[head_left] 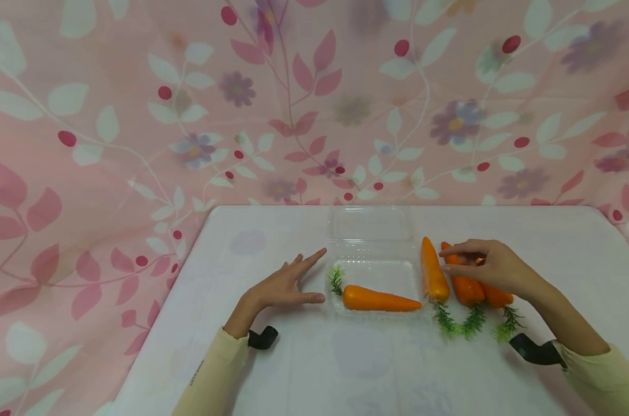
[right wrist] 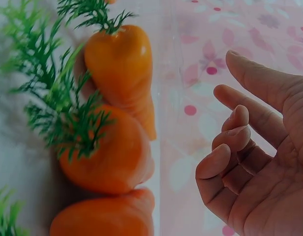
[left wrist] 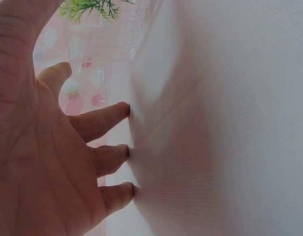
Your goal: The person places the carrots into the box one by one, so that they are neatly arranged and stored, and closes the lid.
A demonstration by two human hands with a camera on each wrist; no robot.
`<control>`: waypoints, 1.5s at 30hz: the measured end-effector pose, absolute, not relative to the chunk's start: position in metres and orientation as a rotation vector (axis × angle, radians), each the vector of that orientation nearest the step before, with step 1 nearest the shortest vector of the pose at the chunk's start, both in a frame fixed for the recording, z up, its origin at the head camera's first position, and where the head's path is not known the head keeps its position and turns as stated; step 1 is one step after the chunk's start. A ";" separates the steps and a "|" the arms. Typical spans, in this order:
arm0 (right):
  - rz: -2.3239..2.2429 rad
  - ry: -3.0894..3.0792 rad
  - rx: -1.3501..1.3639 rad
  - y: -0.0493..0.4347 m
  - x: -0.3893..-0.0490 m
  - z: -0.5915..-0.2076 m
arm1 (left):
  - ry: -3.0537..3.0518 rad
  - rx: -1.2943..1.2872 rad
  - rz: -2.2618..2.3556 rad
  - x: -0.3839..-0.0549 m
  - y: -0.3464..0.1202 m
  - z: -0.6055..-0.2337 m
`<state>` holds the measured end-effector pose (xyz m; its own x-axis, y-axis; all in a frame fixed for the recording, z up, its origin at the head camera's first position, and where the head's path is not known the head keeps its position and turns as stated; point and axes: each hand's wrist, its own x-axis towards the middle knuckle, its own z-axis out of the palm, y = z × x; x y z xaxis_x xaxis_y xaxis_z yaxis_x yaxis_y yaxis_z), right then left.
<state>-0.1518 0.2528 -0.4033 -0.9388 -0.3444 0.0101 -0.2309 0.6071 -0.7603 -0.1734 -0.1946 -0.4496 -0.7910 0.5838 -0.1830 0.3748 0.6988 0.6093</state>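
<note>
One orange carrot (head_left: 379, 299) with a green top lies across a clear plastic container (head_left: 414, 273), whose lid stands open behind it. My left hand (head_left: 280, 286) is spread just left of the container, and in the left wrist view its fingertips appear to touch the white tabletop. To the container's right lie a first carrot (head_left: 433, 271), a second carrot (head_left: 467, 290) and a third carrot (head_left: 499, 296), with their leafy tops toward me. Over the last two hovers my right hand (head_left: 494, 267), thumb and fingers apart and loosely bent, holding nothing. It partly hides them.
The clear hinged lid (head_left: 370, 224) lies back toward the far edge of the white table (head_left: 366, 361). Behind the table hangs a pink floral cloth (head_left: 314, 104). Dark wrist mounts (head_left: 263, 338) sit under both forearms.
</note>
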 end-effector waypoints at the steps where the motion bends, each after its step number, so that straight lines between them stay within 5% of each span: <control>1: -1.243 2.695 -0.480 0.255 -0.152 -0.404 | 2.544 0.748 0.801 -0.173 -0.195 -0.449; 45: -1.126 2.811 -0.304 0.309 -0.135 -0.425 | 2.544 0.740 0.797 -0.173 -0.195 -0.450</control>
